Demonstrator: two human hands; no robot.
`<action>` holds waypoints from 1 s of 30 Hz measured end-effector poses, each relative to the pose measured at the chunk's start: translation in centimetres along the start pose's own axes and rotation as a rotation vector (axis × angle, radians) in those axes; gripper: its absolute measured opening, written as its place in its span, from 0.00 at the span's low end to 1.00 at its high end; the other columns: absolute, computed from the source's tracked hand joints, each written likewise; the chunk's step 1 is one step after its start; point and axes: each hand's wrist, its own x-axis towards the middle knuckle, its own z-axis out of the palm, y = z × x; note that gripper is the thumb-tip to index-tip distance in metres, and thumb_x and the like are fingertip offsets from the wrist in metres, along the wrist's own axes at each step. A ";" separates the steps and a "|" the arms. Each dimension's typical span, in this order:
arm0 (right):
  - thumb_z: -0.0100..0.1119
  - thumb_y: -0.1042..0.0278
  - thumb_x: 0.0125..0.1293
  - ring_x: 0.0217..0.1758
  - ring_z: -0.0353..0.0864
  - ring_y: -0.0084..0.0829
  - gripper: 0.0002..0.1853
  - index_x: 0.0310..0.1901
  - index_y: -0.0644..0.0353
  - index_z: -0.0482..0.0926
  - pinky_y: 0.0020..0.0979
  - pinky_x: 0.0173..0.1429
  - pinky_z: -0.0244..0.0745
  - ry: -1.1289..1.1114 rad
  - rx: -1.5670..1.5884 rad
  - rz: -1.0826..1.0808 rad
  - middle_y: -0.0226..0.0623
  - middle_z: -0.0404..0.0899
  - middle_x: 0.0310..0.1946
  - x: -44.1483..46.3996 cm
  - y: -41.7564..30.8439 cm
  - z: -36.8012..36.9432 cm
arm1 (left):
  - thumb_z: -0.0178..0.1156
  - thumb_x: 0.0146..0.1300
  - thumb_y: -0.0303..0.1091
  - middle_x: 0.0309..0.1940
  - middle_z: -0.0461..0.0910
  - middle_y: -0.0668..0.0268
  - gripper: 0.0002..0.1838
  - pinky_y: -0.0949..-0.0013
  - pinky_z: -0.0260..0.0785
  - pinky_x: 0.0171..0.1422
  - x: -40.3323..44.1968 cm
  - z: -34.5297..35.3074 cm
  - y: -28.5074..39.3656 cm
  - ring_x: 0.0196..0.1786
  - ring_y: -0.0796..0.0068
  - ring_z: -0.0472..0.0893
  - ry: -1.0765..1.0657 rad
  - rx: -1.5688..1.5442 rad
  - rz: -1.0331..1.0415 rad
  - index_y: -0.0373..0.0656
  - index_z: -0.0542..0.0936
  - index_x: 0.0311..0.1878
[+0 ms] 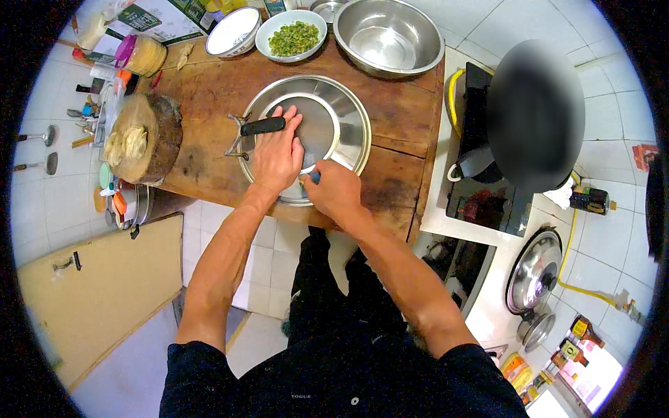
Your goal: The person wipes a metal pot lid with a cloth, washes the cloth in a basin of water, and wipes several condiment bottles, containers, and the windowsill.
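A round steel lid with a glass centre (pixel 354 111) lies on the wooden table (pixel 202 167). My left hand (pixel 273 157) rests flat on it, fingers spread and partly behind the black handle piece (pixel 263 126). A metal bracket (pixel 237 143) sticks out at the handle's left end. My right hand (pixel 334 188) is closed at the lid's near edge around a small blue thing (pixel 315 177), mostly hidden by the fingers. Whatever extends from this blue thing is too small to make out.
Behind the lid stand a bowl of chopped greens (pixel 294 40), a white bowl (pixel 234 32) and a steel basin (pixel 389 38). A round chopping block (pixel 164 136) with pale dough-like pieces (pixel 127 144) is at left. The stove (pixel 481 202) is at right.
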 end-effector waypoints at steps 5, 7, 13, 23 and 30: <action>0.71 0.50 0.60 0.39 0.87 0.51 0.18 0.35 0.59 0.85 0.50 0.45 0.81 0.027 0.049 -0.040 0.48 0.86 0.35 0.3 1.6 0.1 | 0.55 0.66 0.30 0.73 0.73 0.59 0.24 0.45 0.55 0.80 0.0 -0.3 0.0 0.78 0.49 0.65 -0.006 -0.003 0.005 0.42 0.76 0.66; 0.71 0.51 0.60 0.39 0.87 0.51 0.18 0.35 0.59 0.85 0.50 0.45 0.81 0.023 0.100 -0.053 0.48 0.86 0.35 0.6 1.6 -0.3 | 0.55 0.65 0.30 0.72 0.73 0.59 0.24 0.45 0.55 0.80 0.2 -0.3 0.0 0.78 0.49 0.66 -0.017 -0.015 -0.007 0.42 0.76 0.66; 0.71 0.51 0.60 0.40 0.86 0.52 0.18 0.36 0.60 0.84 0.50 0.46 0.81 0.018 0.068 -0.004 0.49 0.86 0.35 0.0 0.4 0.0 | 0.56 0.65 0.30 0.72 0.73 0.59 0.24 0.45 0.55 0.80 0.0 -0.1 -0.1 0.78 0.48 0.66 0.005 -0.013 0.000 0.42 0.76 0.66; 0.69 0.52 0.61 0.41 0.86 0.53 0.17 0.37 0.59 0.85 0.51 0.47 0.81 0.045 0.142 0.003 0.49 0.86 0.36 0.2 0.7 -0.1 | 0.56 0.64 0.30 0.72 0.74 0.59 0.24 0.44 0.56 0.80 0.1 -0.2 -0.1 0.78 0.49 0.66 0.011 -0.007 0.001 0.42 0.77 0.65; 0.69 0.50 0.61 0.41 0.86 0.54 0.18 0.35 0.60 0.82 0.52 0.46 0.79 0.037 0.030 -0.020 0.50 0.85 0.35 0.2 0.0 0.7 | 0.57 0.64 0.31 0.72 0.74 0.60 0.24 0.45 0.56 0.80 -0.1 0.0 0.0 0.78 0.50 0.66 0.030 -0.013 -0.002 0.42 0.77 0.65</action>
